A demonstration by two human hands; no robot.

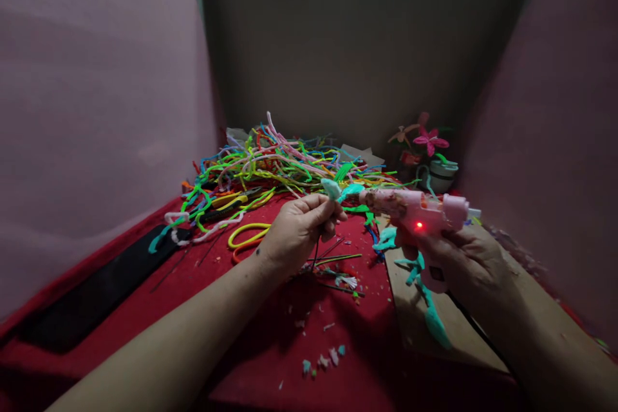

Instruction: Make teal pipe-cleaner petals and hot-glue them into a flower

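Note:
My left hand (304, 222) pinches a turquoise pipe-cleaner leaf piece (332, 189) between thumb and fingers, above the middle of the red cloth. A dark thin stem hangs below those fingers. My right hand (466, 257) is wrapped round a pink hot glue gun (410, 206), whose red light glows. The gun's nozzle points left, close to the turquoise leaf; whether they touch I cannot tell. Below the gun, more turquoise leaf pieces (437, 325) lie on a brown board (463, 335).
A heap of coloured pipe cleaners (290, 161) covers the back. Yellow-handled pliers (232, 201) and yellow scissor-like loops (246, 230) lie left of centre. A long black object (96, 290) rests at the left edge. Pink flowers (430, 140) stand by a small pot (441, 174). Scraps (333, 355) dot the red cloth (270, 360).

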